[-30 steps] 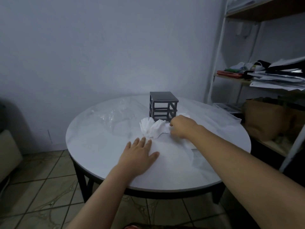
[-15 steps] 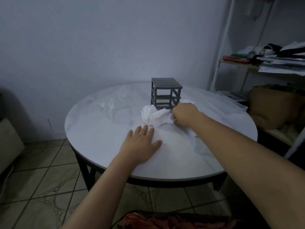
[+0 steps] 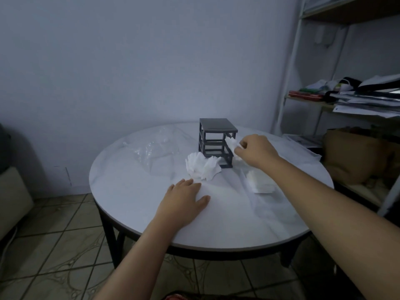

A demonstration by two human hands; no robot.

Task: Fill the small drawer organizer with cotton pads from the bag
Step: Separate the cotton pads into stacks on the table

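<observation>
A small dark grey drawer organizer [image 3: 214, 135] stands near the far side of the round white table [image 3: 134, 198]; its slots look like an open frame. My right hand [image 3: 254, 149] is at its right side, pinching white cotton pads [image 3: 232, 142] beside the upper slot. A loose pile of cotton pads [image 3: 202, 167] lies in front of the organizer. A clear plastic bag [image 3: 157, 149] lies crumpled to its left. Another flat stack of pads [image 3: 260, 180] rests under my right forearm. My left hand [image 3: 184, 199] lies flat on the table, fingers spread, holding nothing.
A white shelf unit [image 3: 350, 100] with papers and clothes stands at the right, a brown bag [image 3: 355, 156] below it. A beige seat [image 3: 13, 198] is at the left edge. Tiled floor [image 3: 60, 252] surrounds the table.
My right hand has lifted from the loose pile with a few pads and moved up to the organizer's right side. My left hand stays flat on the table.
</observation>
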